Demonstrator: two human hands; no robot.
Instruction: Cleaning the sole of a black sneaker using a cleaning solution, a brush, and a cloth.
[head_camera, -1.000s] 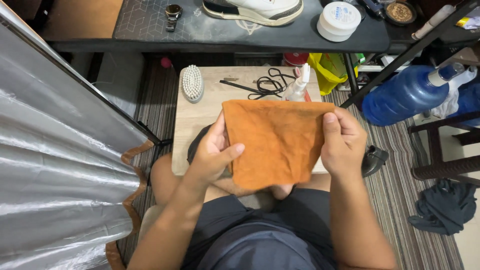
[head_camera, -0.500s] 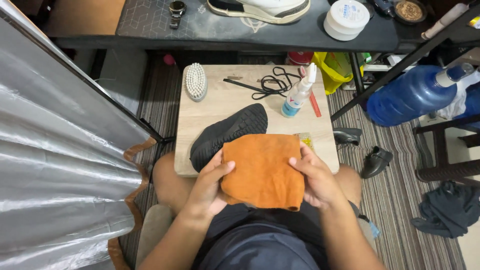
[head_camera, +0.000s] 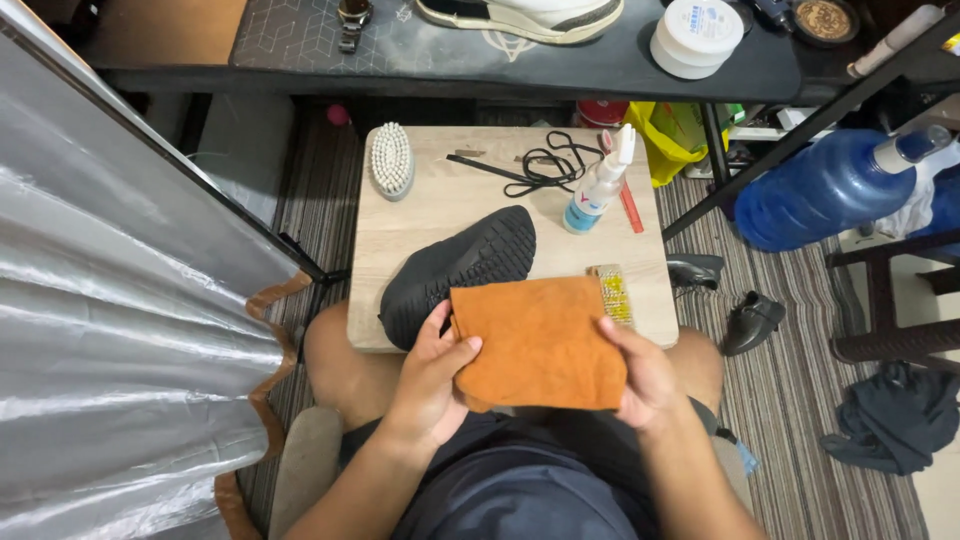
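Note:
I hold a folded orange cloth (head_camera: 540, 343) over my lap with both hands. My left hand (head_camera: 432, 378) grips its left edge, thumb on top. Gripping the right lower corner is my right hand (head_camera: 640, 375). Just beyond the cloth, a black shoe (head_camera: 455, 268) lies sole-up on a small wooden table (head_camera: 440, 200), its heel end beside my left hand.
On the table lie a white brush (head_camera: 391, 158), black laces (head_camera: 540, 165), a spray bottle (head_camera: 598, 185), a red pen (head_camera: 630, 208) and a small yellow brush (head_camera: 612, 293). A silver reflector (head_camera: 110, 330) stands left. A blue water jug (head_camera: 825, 185) and dark shoes (head_camera: 750, 320) are right.
The cloth, held up spread wide over the table, has come down toward my lap and been folded smaller, uncovering the black shoe. Both hands came lower with it.

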